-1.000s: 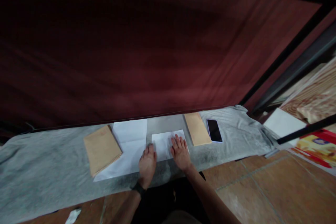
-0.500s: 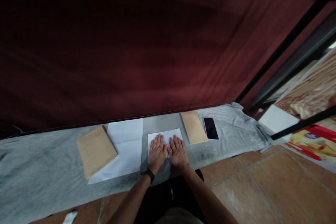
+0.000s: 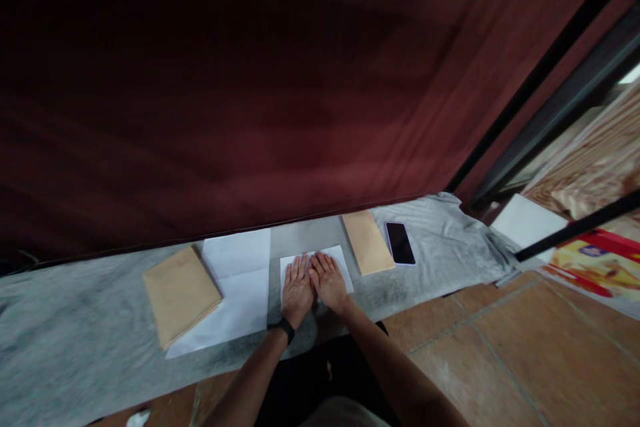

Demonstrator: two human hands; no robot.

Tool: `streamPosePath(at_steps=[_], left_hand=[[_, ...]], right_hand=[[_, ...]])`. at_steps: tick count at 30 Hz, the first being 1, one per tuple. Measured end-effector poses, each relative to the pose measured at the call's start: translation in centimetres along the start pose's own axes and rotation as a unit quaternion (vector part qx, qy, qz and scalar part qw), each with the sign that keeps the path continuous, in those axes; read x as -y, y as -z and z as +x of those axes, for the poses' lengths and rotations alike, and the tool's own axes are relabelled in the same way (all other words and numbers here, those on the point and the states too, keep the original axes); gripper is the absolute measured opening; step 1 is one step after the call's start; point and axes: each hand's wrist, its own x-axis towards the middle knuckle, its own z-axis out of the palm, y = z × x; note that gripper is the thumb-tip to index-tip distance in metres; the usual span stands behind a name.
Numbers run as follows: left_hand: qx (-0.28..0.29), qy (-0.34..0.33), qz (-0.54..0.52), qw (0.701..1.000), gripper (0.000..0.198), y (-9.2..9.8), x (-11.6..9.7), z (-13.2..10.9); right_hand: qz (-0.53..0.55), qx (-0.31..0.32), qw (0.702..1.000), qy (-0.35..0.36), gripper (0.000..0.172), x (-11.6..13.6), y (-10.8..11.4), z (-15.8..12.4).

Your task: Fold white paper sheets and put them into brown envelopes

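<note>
Both of my hands lie flat on a small white sheet of paper (image 3: 343,264), which rests on the grey cloth in front of me. My left hand (image 3: 298,290) covers its left part, fingers stretched out and pointing away from me; a black band is on that wrist. Beside it, my right hand (image 3: 329,283) presses on the middle, its thumb side touching the left hand. The sheet's near edge is mostly hidden under the hands. Just right of the paper lies a brown envelope (image 3: 369,243).
A dark phone (image 3: 401,243) lies right of the envelope. To the left, a stack of brown envelopes (image 3: 183,293) overlaps large white paper (image 3: 240,287). The grey cloth (image 3: 445,247) ends at a tiled floor (image 3: 480,353). A dark red panel (image 3: 300,113) rises behind.
My right hand has slid left across the white sheet until it meets my left hand, uncovering the sheet's right side. The left hand has stayed about where it was.
</note>
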Motion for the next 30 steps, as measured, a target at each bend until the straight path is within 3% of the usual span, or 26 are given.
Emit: streamPosePath(at_steps=[5,14,17,22,30], left_hand=[[-0.036,0.024,-0.013,0.999,0.054,-0.4,0.3,-0.3],[-0.064,0.098,-0.021,0.993,0.06,-0.1,0.2,-0.3],[-0.054,0.096,-0.015,0.994,0.061,0.0,0.1,-0.4],[-0.033,0.104,-0.012,0.994,0.06,0.2,0.0,-0.2],[-0.068,0.146,-0.069,0.984,0.059,0.1,0.1,-1.8]], right_hand=[[-0.028,0.0,0.999,-0.023,0.049,-1.5,-0.1,0.4],[-0.057,-0.08,0.99,-0.105,0.059,-3.2,-0.8,0.4],[-0.061,-0.096,0.99,-0.088,0.058,-2.6,-0.7,-0.8],[-0.058,-0.07,0.996,0.007,0.053,-1.3,-0.4,-4.8],[-0.074,-0.103,0.991,-0.032,0.056,-1.9,0.4,-7.1]])
